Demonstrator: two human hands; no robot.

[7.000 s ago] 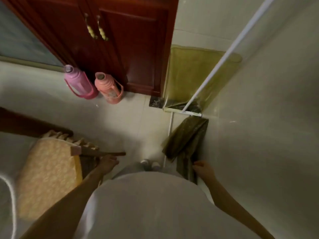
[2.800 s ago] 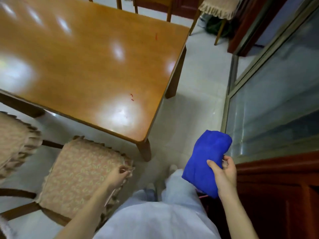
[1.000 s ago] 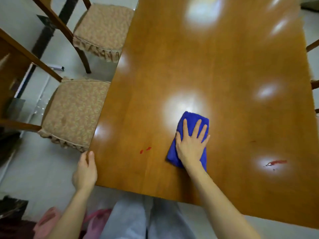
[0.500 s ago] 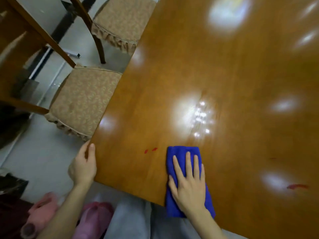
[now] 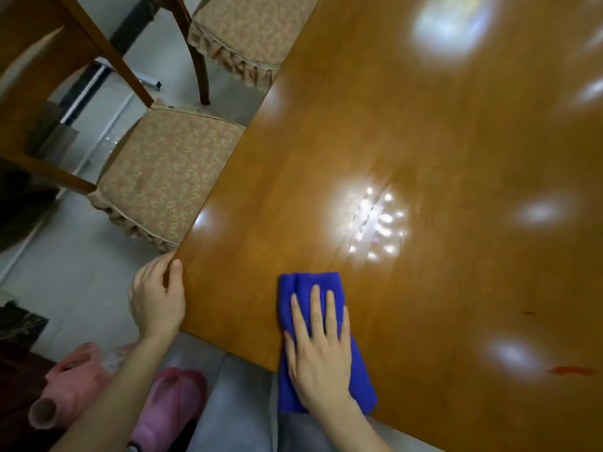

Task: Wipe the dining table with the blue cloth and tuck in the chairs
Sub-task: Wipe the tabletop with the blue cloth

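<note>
My right hand (image 5: 321,357) lies flat on the blue cloth (image 5: 308,282) in the lower centre of the frame, fingers straight and close together, palm pressing down. The cloth is folded into a long strip on the dining table (image 5: 424,125); its lower end hangs over the table's near edge, and its upper end shows beyond my fingertips.

My left hand (image 5: 156,298) grips the table's corner at lower left. The thumb rests on the top surface and the fingers curl round the edge.

Two chairs with patterned, frilled cushions stand along the table's left side. The nearer chair (image 5: 163,171), at centre left, has the right edge of its seat hidden under the tabletop. The farther chair (image 5: 241,27), at the top of the frame, sits with its seat just beside the table edge.

A red smear (image 5: 571,370) marks the wood at lower right, with a fainter red spot (image 5: 528,312) just above it. Bright reflections glare off the varnish.

On the pale floor (image 5: 65,288) at lower left stand a light pink flask (image 5: 65,396) and a darker pink flask (image 5: 169,399), beside my forearm.
</note>
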